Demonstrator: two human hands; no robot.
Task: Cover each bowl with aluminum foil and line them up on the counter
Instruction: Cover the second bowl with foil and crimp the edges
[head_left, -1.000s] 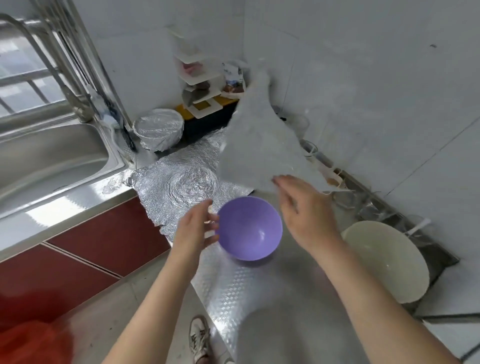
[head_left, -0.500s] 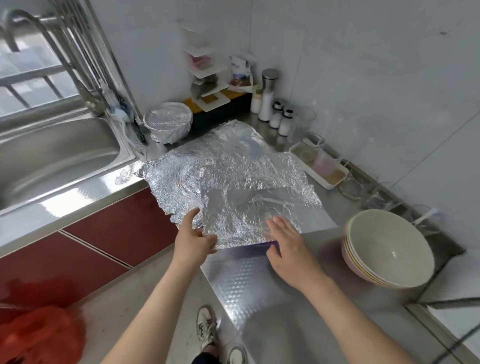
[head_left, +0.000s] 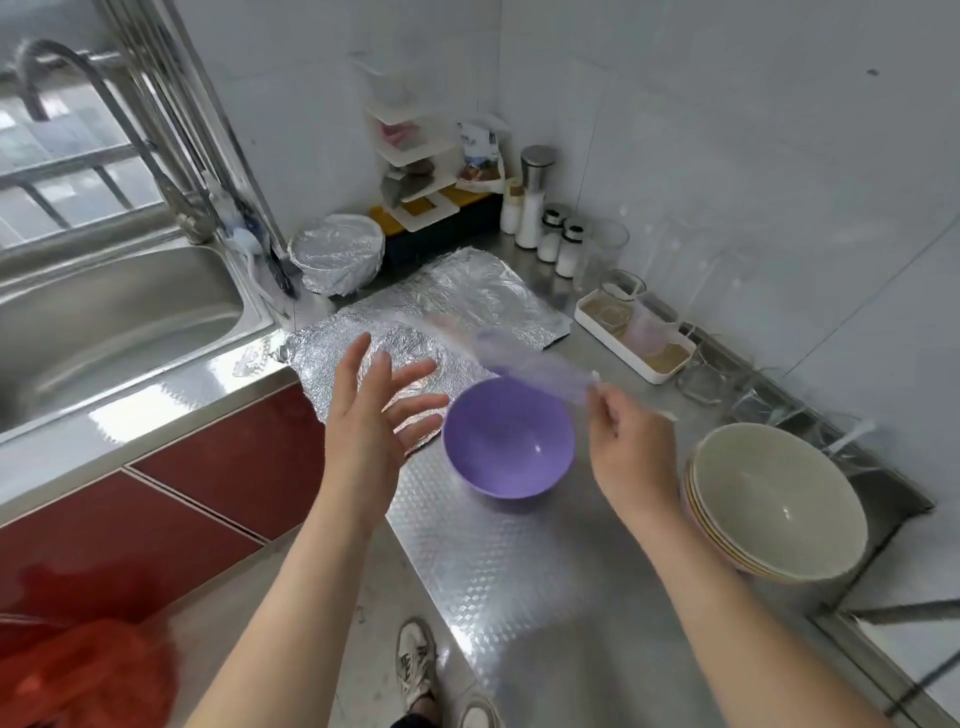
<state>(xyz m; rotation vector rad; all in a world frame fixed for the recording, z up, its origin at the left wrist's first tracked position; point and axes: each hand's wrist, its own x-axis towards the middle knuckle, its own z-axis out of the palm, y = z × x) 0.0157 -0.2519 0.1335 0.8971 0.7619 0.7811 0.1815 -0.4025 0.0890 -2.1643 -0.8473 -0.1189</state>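
A purple bowl (head_left: 509, 441) sits uncovered on the steel counter (head_left: 498, 561). My right hand (head_left: 623, 441) is just right of it and pinches a foil sheet (head_left: 524, 358), which is blurred in motion above the bowl's far rim. My left hand (head_left: 371, 415) hovers left of the bowl with its fingers spread, holding nothing. Flat foil sheets (head_left: 467, 301) lie on the counter behind the bowl. A foil-covered bowl (head_left: 336, 254) stands at the back by the sink. A stack of cream bowls (head_left: 774, 499) sits to the right.
The sink (head_left: 119, 312) and tap (head_left: 104, 93) are at the left. Spice jars (head_left: 550, 228), a white shelf rack (head_left: 415, 171) and a white tray (head_left: 634, 338) with glass containers line the back wall. The counter's front edge drops to red cabinets (head_left: 156, 499).
The foil sheet lay over the purple bowl half a second ago with both hands on it. It is now lifted off in my right hand, the bowl is uncovered, and my left hand has let go.
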